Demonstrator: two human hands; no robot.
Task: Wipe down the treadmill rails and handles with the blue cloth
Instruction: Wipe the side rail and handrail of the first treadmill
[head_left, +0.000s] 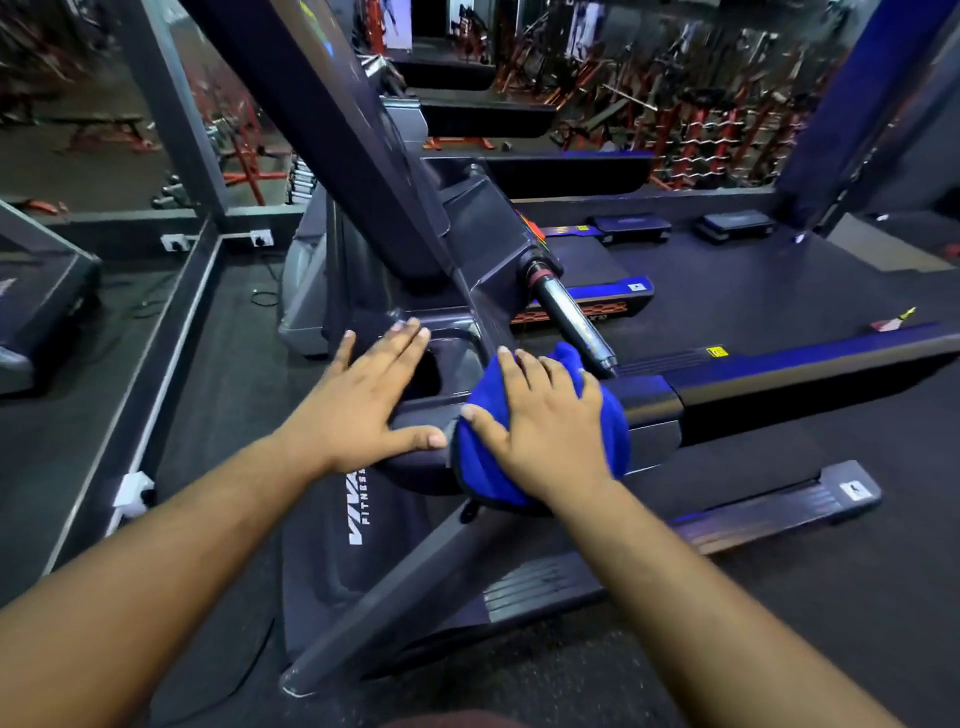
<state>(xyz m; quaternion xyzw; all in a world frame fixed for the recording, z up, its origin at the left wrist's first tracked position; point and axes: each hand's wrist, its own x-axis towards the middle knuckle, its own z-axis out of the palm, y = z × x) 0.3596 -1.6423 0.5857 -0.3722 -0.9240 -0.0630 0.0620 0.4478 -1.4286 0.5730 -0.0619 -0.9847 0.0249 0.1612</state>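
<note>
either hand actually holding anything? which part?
Neither grips. Right hand presses flat on top of the blue cloth on the treadmill handrail; left hand rests flat beside the cup holder.

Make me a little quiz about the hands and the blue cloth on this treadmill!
1. True or false: the left hand holds the blue cloth.
2. Which hand presses the cloth on the treadmill rail? A) left B) right
3. Fill in: the chrome handle lies just ____ the cloth.

Key: 1 false; 2 B, the right hand; 3 beyond.
</note>
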